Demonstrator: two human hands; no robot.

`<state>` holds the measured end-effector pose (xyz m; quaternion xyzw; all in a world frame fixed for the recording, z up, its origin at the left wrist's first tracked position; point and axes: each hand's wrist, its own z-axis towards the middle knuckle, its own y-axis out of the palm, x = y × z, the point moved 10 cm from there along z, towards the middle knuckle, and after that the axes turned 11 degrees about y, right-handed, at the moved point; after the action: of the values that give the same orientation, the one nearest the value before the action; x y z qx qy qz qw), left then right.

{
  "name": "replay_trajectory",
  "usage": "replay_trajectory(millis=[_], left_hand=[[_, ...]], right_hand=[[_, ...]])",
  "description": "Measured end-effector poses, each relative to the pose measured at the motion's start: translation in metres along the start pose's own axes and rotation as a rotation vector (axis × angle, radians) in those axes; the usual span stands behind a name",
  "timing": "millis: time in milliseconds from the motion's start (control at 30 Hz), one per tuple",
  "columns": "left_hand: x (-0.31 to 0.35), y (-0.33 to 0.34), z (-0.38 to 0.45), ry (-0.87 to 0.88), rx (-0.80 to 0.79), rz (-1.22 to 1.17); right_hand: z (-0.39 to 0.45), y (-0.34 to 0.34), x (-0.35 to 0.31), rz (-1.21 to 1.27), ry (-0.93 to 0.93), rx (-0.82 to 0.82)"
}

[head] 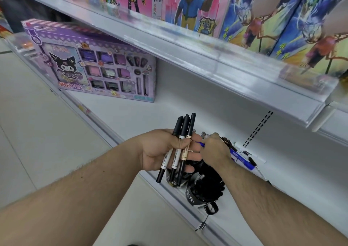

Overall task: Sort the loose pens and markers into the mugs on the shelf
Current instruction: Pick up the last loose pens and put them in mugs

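Leaning at the back left of the white shelf [143, 117] is a purple toy box [98, 65], well apart from the work; an upper shelf of bright boxes [197, 10] overhangs. Both forearms hide much of the two black mugs [199, 195] at the shelf's front edge. The left hand [165, 149] is closed round three black markers [178, 147] with white labelled barrels, held upright. The right hand [214, 149] pinches a blue pen [201, 144] above loose pens [243, 157] lying on the shelf.
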<state>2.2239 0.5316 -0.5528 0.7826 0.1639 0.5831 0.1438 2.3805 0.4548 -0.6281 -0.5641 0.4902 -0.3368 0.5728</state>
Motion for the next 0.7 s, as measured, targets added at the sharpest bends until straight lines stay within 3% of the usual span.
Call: replay_trajectory(millis=[67, 200, 267, 433, 500, 600, 700], left_hand=[[-0.001, 0.003, 0.001, -0.006, -0.024, 0.007], [0.0, 0.012, 0.0, -0.013, -0.07, -0.006], [0.001, 0.014, -0.002, -0.011, -0.068, 0.018], [0.004, 0.02, -0.008, 0.004, -0.056, 0.023], [0.004, 0.022, -0.008, 0.019, -0.031, 0.012], [0.0, 0.026, -0.007, 0.023, 0.021, -0.005], [-0.001, 0.04, -0.008, 0.043, 0.018, 0.004]], right_hand=[[-0.005, -0.016, -0.001, 0.105, 0.015, 0.008], [-0.039, -0.07, 0.012, 0.958, 0.234, 0.021], [-0.069, -0.093, 0.018, 1.194, 0.265, 0.025], [-0.133, -0.155, 0.043, 1.14, 0.102, 0.376], [-0.159, -0.167, 0.037, 1.137, -0.059, 0.467], [-0.198, -0.173, 0.008, 0.869, -0.38, 0.576], [-0.213, -0.154, -0.012, 0.635, -0.559, 0.582]])
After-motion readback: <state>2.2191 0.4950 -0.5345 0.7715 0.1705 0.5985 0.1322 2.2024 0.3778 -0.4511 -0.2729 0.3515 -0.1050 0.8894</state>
